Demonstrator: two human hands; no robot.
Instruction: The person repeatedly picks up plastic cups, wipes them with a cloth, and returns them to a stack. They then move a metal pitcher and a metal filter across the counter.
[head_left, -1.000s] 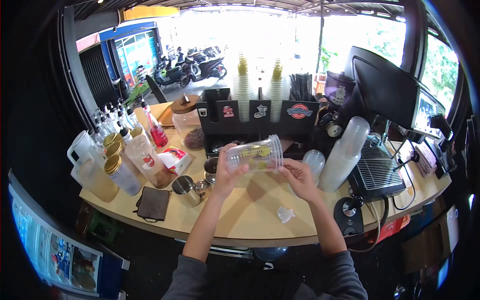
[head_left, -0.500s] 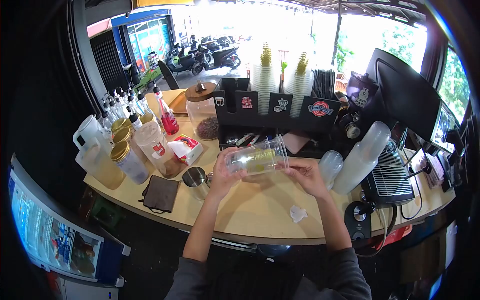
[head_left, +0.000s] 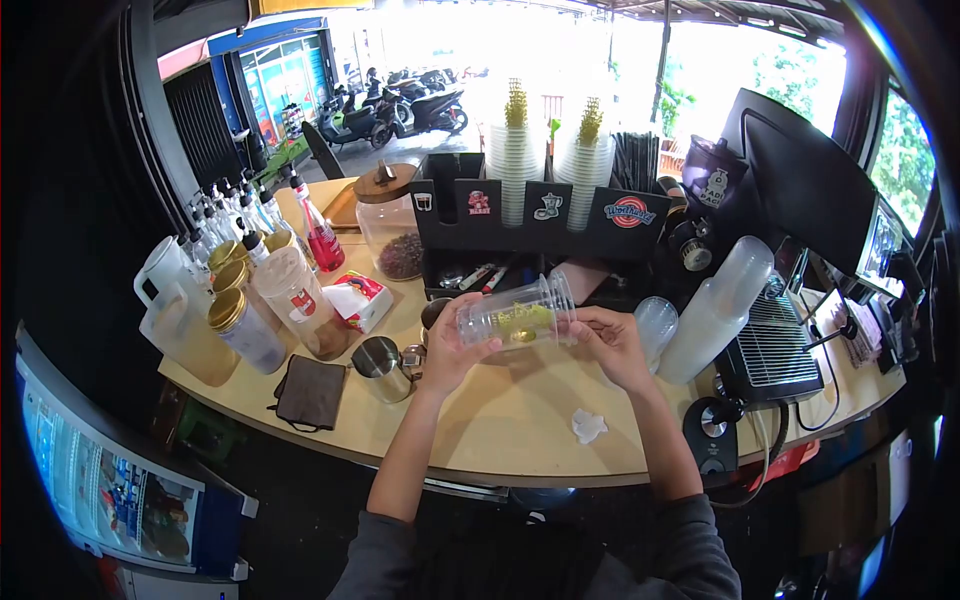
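Clear plastic cups (head_left: 518, 316) with green-gold print, nested in a short stack, lie sideways above the counter between my hands. My left hand (head_left: 458, 345) is wrapped round their base end. At the rim end, my right hand (head_left: 606, 345) pinches the edge with thumb and fingers. Below and left of the cups stands a steel pitcher (head_left: 383, 370). A crumpled white tissue (head_left: 589, 426) lies on the wooden counter (head_left: 500, 440) in front of my right forearm.
Left are a dark folded cloth (head_left: 311, 392), a tissue pack (head_left: 358, 301), jars, jugs and syrup bottles. A black organizer (head_left: 540, 215) with cup stacks stands behind. Right are more cups (head_left: 718, 310), an espresso machine (head_left: 768, 350) and a monitor (head_left: 800, 180).
The view has shifted slightly, so the counter items appear a little further left. The cups have turned a little about their length, and both hands keep hold of them.
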